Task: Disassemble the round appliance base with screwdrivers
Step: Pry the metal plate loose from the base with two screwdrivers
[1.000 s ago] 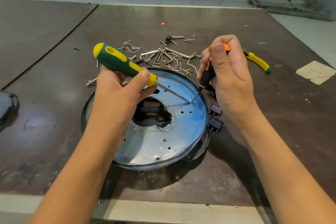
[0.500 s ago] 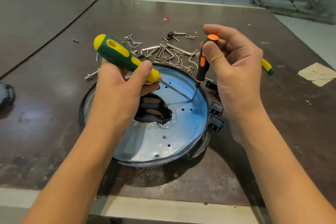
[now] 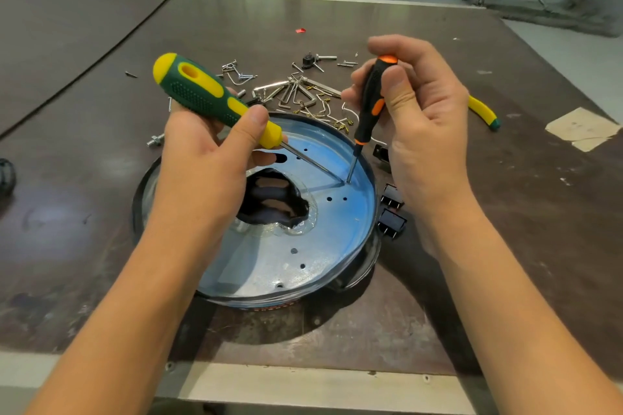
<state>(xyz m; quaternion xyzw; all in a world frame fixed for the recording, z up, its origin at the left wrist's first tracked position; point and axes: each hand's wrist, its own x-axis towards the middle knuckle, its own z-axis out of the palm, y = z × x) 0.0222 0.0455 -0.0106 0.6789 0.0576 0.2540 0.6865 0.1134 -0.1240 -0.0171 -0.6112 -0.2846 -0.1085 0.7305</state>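
The round appliance base, a shiny metal disc with a dark jagged hole at its middle, lies flat on the brown table. My left hand grips a green and yellow screwdriver, its shaft slanting down to the right. My right hand pinches a black and orange screwdriver, held nearly upright. Both tips meet at one spot near the disc's right rim.
A heap of loose screws, hex keys and bent wire pieces lies just behind the base. Two black switches sit at its right edge. A yellow-handled tool lies far right, a paper scrap beyond it. The table's front edge is close.
My right hand has loosened from a full wrap to a fingertip pinch on the black and orange screwdriver, which now stands more upright. The left hand and its screwdriver have hardly moved.
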